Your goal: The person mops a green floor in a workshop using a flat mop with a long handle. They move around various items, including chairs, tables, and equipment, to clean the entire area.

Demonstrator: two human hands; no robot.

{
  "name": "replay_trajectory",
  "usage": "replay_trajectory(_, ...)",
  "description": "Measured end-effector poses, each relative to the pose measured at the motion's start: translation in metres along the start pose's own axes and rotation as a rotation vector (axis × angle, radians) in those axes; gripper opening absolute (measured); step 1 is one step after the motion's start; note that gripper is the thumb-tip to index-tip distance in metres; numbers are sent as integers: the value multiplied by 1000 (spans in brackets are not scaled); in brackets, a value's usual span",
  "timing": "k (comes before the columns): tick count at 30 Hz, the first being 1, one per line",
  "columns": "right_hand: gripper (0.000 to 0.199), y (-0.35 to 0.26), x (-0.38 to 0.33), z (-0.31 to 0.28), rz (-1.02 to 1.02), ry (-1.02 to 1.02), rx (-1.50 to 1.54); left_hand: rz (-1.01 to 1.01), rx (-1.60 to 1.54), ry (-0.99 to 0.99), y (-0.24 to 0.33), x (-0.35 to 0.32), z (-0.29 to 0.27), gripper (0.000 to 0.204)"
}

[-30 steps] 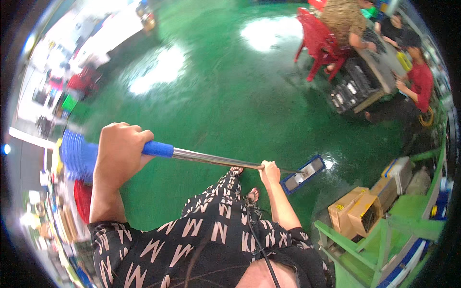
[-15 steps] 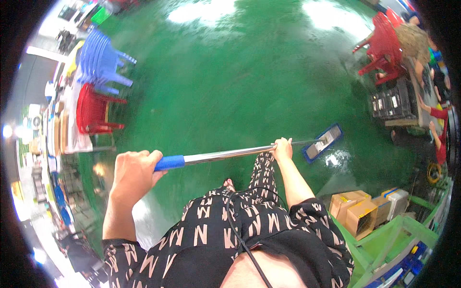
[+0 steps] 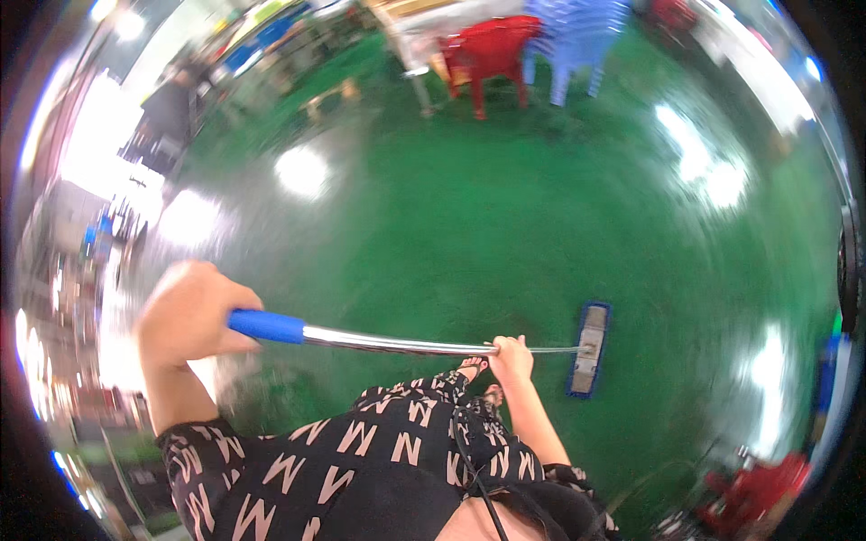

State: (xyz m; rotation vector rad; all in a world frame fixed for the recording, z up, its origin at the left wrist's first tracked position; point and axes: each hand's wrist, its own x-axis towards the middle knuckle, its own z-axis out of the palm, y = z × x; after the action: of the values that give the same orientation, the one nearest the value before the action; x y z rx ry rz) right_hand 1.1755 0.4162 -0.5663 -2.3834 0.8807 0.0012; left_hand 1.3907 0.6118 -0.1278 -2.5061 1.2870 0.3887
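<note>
A flat floor mop crosses in front of me, its shiny metal pole (image 3: 397,343) running from left to right. My left hand (image 3: 194,311) is closed round the top end, by the blue grip (image 3: 266,325). Lower on the pole, my right hand (image 3: 511,359) is wrapped round the metal. The mop head (image 3: 589,350), a long grey plate with a blue fringe, lies flat on the green floor to the right of my feet. My left hand is somewhat blurred.
Green shiny floor (image 3: 451,216) spreads ahead, with bright light reflections. At the far side stand a red plastic chair (image 3: 492,59) and a stack of blue chairs (image 3: 577,41) beside a table. Something red (image 3: 758,496) is blurred at the lower right. Blurred benches line the left.
My body has turned left; the chairs from the left side now appear ahead. The mop head has swung round with me and sits lower in view. Both hands keep their hold.
</note>
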Motion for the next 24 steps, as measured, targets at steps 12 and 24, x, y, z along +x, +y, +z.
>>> replay_trajectory(12, 24, -38, -38, 9, -259, 43, -1, -135, -114, 257, 23, -116, 20, 38)
replay_trajectory(24, 23, -97, -28, 98, -198, -100, -93, -246, -162, 214, -92, -136, 131, 33)
